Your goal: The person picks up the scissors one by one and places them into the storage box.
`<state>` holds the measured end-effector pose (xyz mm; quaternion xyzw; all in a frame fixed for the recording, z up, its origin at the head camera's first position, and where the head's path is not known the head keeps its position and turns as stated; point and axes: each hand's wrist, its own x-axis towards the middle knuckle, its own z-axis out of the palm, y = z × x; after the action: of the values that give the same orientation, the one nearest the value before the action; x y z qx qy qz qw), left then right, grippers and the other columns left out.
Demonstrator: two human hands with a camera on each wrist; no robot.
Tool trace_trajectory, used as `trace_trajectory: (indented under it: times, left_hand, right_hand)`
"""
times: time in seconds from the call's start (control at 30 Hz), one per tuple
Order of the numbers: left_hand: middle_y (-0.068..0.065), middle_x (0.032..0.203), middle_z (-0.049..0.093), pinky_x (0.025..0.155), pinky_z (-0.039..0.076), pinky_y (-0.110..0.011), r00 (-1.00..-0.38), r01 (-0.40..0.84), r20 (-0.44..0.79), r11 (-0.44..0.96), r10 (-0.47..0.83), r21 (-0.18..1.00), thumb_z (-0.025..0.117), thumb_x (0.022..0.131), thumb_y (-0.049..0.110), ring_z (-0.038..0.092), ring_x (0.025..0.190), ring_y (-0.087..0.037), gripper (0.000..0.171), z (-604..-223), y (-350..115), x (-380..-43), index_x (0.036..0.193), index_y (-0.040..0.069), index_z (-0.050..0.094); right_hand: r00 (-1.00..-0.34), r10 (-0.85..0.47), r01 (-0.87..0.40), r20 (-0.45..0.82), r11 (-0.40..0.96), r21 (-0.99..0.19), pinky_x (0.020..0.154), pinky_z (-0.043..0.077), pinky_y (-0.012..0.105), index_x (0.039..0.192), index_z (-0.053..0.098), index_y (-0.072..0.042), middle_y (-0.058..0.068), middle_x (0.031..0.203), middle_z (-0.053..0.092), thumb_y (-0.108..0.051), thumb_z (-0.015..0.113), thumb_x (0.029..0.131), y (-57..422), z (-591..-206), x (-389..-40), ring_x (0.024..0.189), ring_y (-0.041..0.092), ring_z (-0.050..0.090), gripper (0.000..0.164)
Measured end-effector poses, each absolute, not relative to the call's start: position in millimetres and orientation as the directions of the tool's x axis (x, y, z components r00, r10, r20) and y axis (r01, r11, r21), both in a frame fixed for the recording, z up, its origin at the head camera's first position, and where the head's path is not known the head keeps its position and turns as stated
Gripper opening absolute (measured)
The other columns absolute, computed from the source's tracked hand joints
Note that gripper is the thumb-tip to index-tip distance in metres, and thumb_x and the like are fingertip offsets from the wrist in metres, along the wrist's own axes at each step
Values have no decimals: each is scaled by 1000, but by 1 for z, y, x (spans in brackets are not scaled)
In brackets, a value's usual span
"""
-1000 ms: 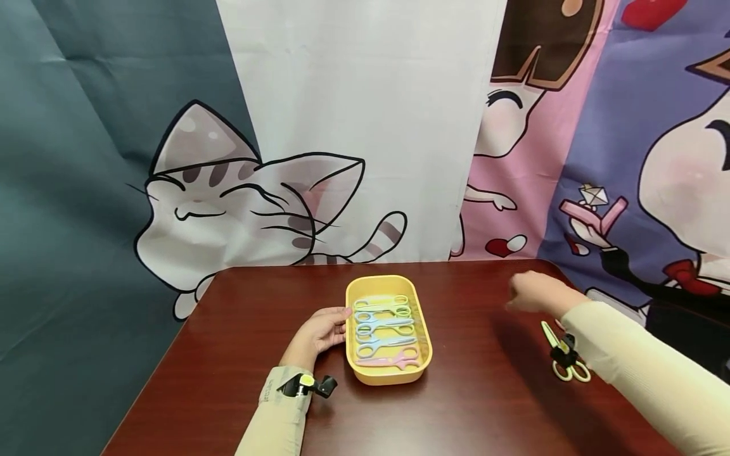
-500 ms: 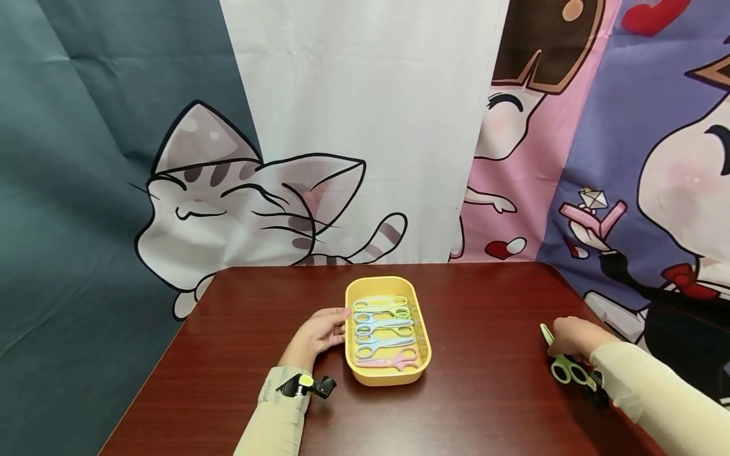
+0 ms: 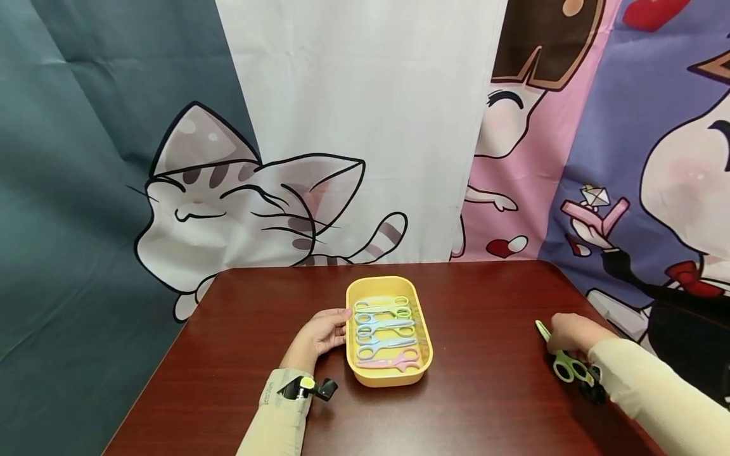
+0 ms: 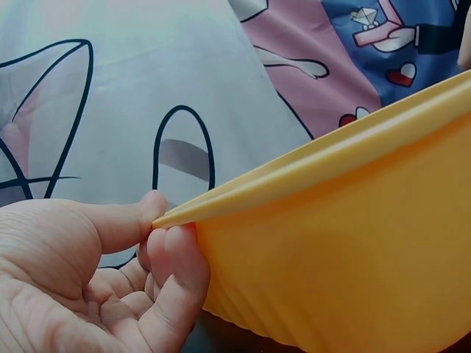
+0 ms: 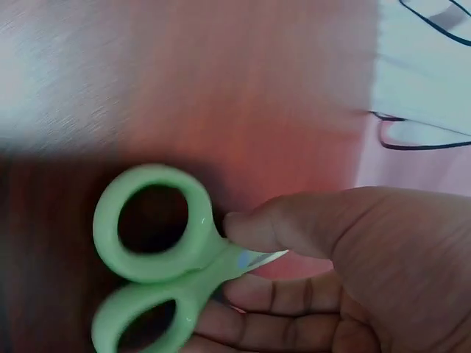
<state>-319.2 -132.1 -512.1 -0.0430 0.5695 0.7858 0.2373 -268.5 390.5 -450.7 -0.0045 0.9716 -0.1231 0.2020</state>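
Note:
A yellow plastic tray [image 3: 424, 354] stands mid-table, with several scissors in it: light green, blue and, nearest the front, a pink pair [image 3: 393, 361]. My left hand [image 3: 319, 332] pinches the tray's left rim between thumb and fingers; the left wrist view shows the thumb on top of the rim [image 4: 294, 180] and the fingers beneath. At the table's right side my right hand [image 3: 575, 334] grips a pair of green scissors [image 5: 195, 272] near the pivot. Their finger loops point toward the front, and the blade tip sticks out past the hand. Part of the blades is hidden by the hand.
The dark red wooden table [image 3: 473, 405] fills the lower part of the head view. Behind it hangs a cartoon-printed cloth [image 3: 353, 126] right at the table's back edge. A black wrist camera [image 3: 310, 386] sits on the left sleeve.
My right hand has come down toward the front right and taken hold of the green scissors, which have shifted slightly in the last half second. My left hand and the tray stay put.

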Motion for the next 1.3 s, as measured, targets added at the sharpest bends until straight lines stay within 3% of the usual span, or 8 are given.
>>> trace_trajectory:
  times: [0.17, 0.37, 0.6, 0.77, 1.07, 1.3]
  left_hand:
    - [-2, 83, 66, 59, 56, -22, -887, -414, -328, -247, 324, 876, 53, 107, 15, 61, 66, -7, 29, -512, -132, -320, 124, -7, 52]
    - [-2, 83, 66, 59, 55, -22, -886, -412, -324, -246, 332, 877, 53, 107, 16, 61, 66, -7, 29, -514, -132, -319, 123, -7, 52]
    - [-2, 84, 64, 59, 55, -21, -886, -414, -330, -233, 325, 880, 53, 107, 15, 59, 66, -6, 35, -513, -131, -318, 131, -10, 48]
    - [-2, 85, 64, 60, 55, -21, -885, -410, -325, -227, 333, 884, 52, 107, 15, 58, 67, -6, 39, -512, -132, -318, 134, -11, 46]
    - [-2, 84, 63, 58, 54, -20, -891, -408, -328, -235, 314, 882, 52, 107, 14, 56, 65, -6, 32, -511, -133, -318, 128, -9, 51]
    - [-2, 82, 62, 58, 54, -21, -890, -405, -328, -219, 318, 887, 52, 107, 14, 56, 66, -6, 38, -510, -132, -318, 133, -12, 47]
  right_hand:
    - [-951, -114, -39, -288, 966, -254, 41, 46, 31, 69, 57, -7, 5, 61, 57, -12, 69, 76, 367, -434, -286, 47, 18, 54, 16]
    - [-956, -240, -204, -169, 958, -202, 48, 46, 32, 68, 64, -10, 1, 63, 60, -16, 75, 79, 299, -397, -301, 54, 17, 55, 16]
    - [-907, -409, -403, -99, 912, -69, 47, 44, 31, 67, 65, -21, -8, 60, 58, -22, 75, 78, 215, -374, -313, 52, 13, 54, 15]
    - [-814, -579, -580, -40, 815, 6, 48, 39, 28, 66, 58, -23, -10, 59, 51, -28, 78, 81, 164, -372, -312, 54, 10, 47, 26]
    - [-670, -735, -738, -106, 674, -10, 51, 29, 25, 64, 49, -24, -11, 60, 38, -26, 79, 82, 110, -386, -308, 56, 7, 35, 36]
    - [-637, -736, -763, -228, 645, 49, 53, 25, 24, 58, 40, -23, -9, 56, 26, -26, 78, 85, 93, -411, -309, 55, 8, 27, 46]
